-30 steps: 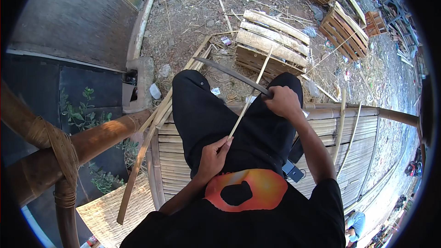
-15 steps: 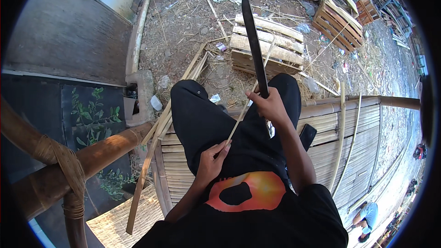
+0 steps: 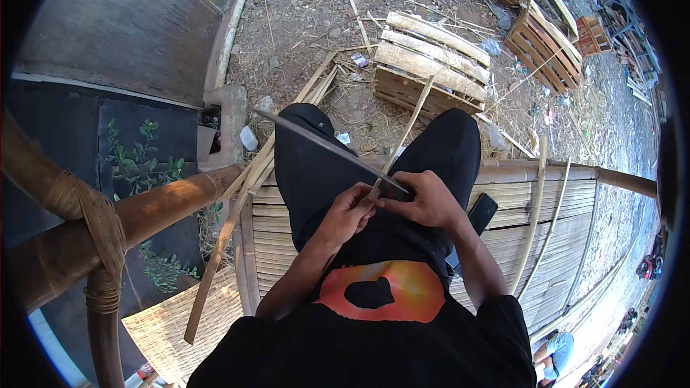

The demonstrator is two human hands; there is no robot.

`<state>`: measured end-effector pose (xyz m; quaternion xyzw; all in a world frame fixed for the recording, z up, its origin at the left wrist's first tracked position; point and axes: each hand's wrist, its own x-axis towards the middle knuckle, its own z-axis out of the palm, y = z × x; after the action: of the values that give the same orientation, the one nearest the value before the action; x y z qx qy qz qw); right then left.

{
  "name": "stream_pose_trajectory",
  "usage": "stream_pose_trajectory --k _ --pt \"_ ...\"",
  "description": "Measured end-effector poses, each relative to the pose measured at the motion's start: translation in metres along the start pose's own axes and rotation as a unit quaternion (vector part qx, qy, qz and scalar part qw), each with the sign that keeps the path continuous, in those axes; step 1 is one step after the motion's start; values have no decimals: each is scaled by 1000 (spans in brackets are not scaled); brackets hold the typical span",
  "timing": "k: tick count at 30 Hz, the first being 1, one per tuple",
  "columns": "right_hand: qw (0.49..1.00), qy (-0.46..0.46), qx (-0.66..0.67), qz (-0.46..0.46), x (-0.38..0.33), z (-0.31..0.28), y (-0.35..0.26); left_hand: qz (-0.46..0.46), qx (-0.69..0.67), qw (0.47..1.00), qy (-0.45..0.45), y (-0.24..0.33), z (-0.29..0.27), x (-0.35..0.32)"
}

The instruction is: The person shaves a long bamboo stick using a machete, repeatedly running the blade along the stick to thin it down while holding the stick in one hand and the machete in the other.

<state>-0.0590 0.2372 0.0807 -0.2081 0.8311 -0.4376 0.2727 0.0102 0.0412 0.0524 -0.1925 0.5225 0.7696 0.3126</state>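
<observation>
My right hand (image 3: pixel 425 202) is closed round the grip of a machete, close above my lap. The machete's long dark blade (image 3: pixel 323 146) slants away to the left, over my left thigh. Pinched in my left hand (image 3: pixel 346 214) is a thin bamboo strip (image 3: pixel 413 121), which runs up and away between my knees toward a wooden crate. The blade crosses this strip just beyond my left fingers, and both hands are almost touching. The exact contact between edge and strip is too small to make out.
I sit on a bamboo-slat bench (image 3: pixel 553 208) with a black phone (image 3: pixel 482 213) by my right thigh. Bamboo strips (image 3: pixel 215 273) lean at my left, near a thick bamboo rail (image 3: pixel 169 226). Slatted crates (image 3: pixel 431 57) stand on littered ground ahead. Another person (image 3: pixel 558 353) is at far right.
The machete has swung from pointing up and away to lying leftward across the strip. My right hand has come down and in; my left hand has moved up and right to meet it.
</observation>
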Motion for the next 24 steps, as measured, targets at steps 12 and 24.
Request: stream_pose_trajectory --k 12,24 --pt "957 111 -262 48 10 17 29 190 230 948 108 -38 0 7" --pt "948 134 -277 77 26 3 55 186 224 945 146 -30 1 -5"
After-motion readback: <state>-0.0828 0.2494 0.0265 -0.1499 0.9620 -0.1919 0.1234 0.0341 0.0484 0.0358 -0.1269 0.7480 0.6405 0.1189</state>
